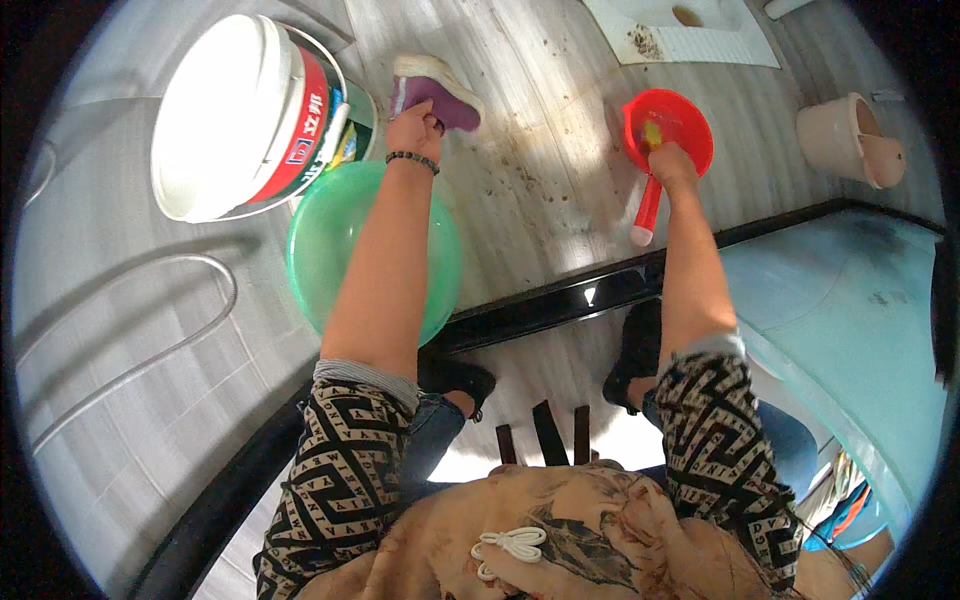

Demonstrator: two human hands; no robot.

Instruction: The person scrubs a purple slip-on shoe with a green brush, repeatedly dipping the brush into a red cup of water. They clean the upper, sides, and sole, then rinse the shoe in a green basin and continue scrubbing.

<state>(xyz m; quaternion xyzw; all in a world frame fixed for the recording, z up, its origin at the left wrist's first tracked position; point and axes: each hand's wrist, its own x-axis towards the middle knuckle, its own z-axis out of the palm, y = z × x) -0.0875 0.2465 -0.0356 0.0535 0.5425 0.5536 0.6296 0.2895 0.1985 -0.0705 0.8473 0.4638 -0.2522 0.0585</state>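
My left hand (415,131) grips a purple shoe (442,99) with a pale, soiled sole, held on its side above the floor beyond a green plastic basin (442,262). My left forearm passes over that basin. At the right, my right hand (673,165) reaches into a red plastic dipper (694,124), whose handle points back towards me. A small yellow-green thing (652,133) shows at my right fingertips inside the dipper; its kind is unclear, and the fingers partly hide it.
A large white bucket (217,112) stands behind the basin. A metal hose (172,360) curves at left. Brown dirt dots the floor near a squat toilet (720,45). A pale pink bin (825,139) stands at right. A black threshold (555,300) crosses before my feet, beside a glass panel (840,277).
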